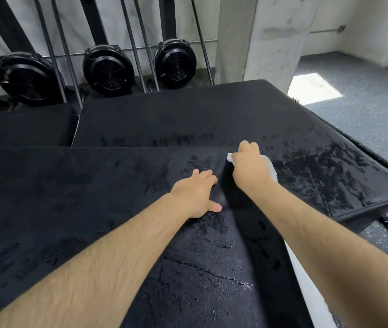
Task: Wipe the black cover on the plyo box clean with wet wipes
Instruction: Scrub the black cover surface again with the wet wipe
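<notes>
Black cover: spread across the middle and lower frame; a raised fold is seen running up between the two hands, and glistening wet patches are seen at lower centre.
Wet wipe: white and bunched, pressed onto the cover near its far edge, just right of centre.
Right hand: curled round the wet wipe, knuckles up; the wipe is seen poking out on both sides.
Left hand: laid flat on the cover just left of the fold, fingers straight, thumb spread; nothing is held.
White strip: shown along the cover's right edge, lower right.
Second black pad: set behind and to the right, streaked wet on its right part.
Round black fan housings: three are lined up at upper left.
Concrete pillar: placed at upper centre-right.
Speckled floor: seen at upper right, with a sunlit patch.
</notes>
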Demonstrator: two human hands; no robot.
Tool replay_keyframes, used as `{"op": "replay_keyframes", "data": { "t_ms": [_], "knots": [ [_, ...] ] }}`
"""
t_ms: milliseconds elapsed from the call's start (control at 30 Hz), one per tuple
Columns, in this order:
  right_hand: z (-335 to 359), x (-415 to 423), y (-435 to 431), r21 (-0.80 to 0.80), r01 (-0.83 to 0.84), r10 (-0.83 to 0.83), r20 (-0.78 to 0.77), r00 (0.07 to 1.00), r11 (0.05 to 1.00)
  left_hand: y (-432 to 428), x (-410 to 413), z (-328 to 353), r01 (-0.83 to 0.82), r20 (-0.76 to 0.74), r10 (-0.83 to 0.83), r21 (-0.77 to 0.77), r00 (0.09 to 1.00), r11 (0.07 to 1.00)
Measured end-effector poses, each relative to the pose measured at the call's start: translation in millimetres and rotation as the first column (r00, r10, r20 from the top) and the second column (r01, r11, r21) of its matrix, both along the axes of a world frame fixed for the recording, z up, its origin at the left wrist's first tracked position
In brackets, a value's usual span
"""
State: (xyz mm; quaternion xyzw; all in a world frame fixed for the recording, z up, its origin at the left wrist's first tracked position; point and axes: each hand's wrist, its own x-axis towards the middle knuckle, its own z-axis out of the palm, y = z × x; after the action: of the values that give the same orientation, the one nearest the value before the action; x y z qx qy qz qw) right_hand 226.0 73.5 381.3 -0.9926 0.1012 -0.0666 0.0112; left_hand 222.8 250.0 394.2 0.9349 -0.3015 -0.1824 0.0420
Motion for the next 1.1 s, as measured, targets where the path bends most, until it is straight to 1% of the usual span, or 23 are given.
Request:
{"op": "replay_keyframes", "data": {
  "t_ms": [100,200,233,300,367,400,467,533,633,667,700,800,867,933,967,1033,1067,1100],
  "knots": [
    [8,21,-7,0.124,0.073,-0.074,0.006,0.997,0.990,2,2,0,0.006,-0.008,-0.006,0.005,1.000,1.000],
    [1,18,-10,0.107,0.069,-0.066,-0.037,0.997,0.992,1,1,-1,0.018,-0.005,-0.018,0.019,1.000,1.000],
    [-3,16,-11,0.114,0.062,-0.059,-0.030,0.998,0.992,0,1,-1,0.020,0.000,-0.020,0.025,1.000,0.999],
    [-5,24,-15,0.148,0.036,-0.037,0.001,0.999,0.988,-2,1,-3,0.024,0.013,-0.024,0.030,1.000,0.999],
    [-3,38,-25,0.208,0.070,-0.073,0.007,0.997,0.976,-4,2,-3,0.026,0.015,-0.026,0.031,1.000,0.999],
    [-1,43,-27,0.214,0.079,-0.084,0.013,0.996,0.974,-4,2,-3,0.026,0.014,-0.026,0.037,1.000,0.999],
    [-3,48,-25,0.169,0.067,-0.068,0.000,0.998,0.983,-3,3,-2,0.027,0.012,-0.028,0.049,1.000,0.998],
    [-2,36,-14,0.120,0.053,-0.046,-0.060,0.997,0.991,-3,3,-2,0.027,0.009,-0.028,0.055,1.000,0.998],
    [7,23,-3,0.165,0.063,-0.054,-0.062,0.997,0.984,-2,5,-1,0.025,0.014,-0.026,0.044,1.000,0.999],
    [6,26,-8,0.153,0.055,-0.047,-0.058,0.997,0.987,-2,4,-1,0.021,0.008,-0.022,0.040,1.000,0.999],
    [2,31,-16,0.160,0.055,-0.052,-0.027,0.998,0.986,-2,3,-1,0.021,0.005,-0.021,0.042,1.000,0.999],
    [-13,51,-36,0.310,0.126,-0.141,0.026,0.990,0.942,-3,2,-2,0.029,0.009,-0.030,0.063,1.000,0.998],
    [-8,44,-30,0.263,0.100,-0.111,0.025,0.994,0.959,-3,3,-1,0.028,0.015,-0.029,0.056,0.999,0.998],
    [-3,22,-17,0.142,0.045,-0.038,-0.052,0.998,0.989,-3,1,-1,0.027,0.015,-0.027,0.049,1.000,0.998],
    [-4,8,-12,0.080,-0.001,0.002,-0.019,1.000,0.997,-3,2,-1,0.026,0.016,-0.027,0.049,1.000,0.998],
    [-11,-14,-5,-0.046,-0.102,0.107,0.114,0.988,0.994,-3,2,-2,0.029,0.022,-0.030,0.058,0.999,0.998],
    [-13,-18,-5,-0.096,-0.130,0.142,0.125,0.982,0.987,-3,3,-1,0.032,0.025,-0.034,0.064,0.999,0.997],
    [-18,-16,-8,-0.109,-0.155,0.168,0.126,0.978,0.982,-4,3,-1,0.035,0.025,-0.037,0.071,0.999,0.997]
  ]
}}
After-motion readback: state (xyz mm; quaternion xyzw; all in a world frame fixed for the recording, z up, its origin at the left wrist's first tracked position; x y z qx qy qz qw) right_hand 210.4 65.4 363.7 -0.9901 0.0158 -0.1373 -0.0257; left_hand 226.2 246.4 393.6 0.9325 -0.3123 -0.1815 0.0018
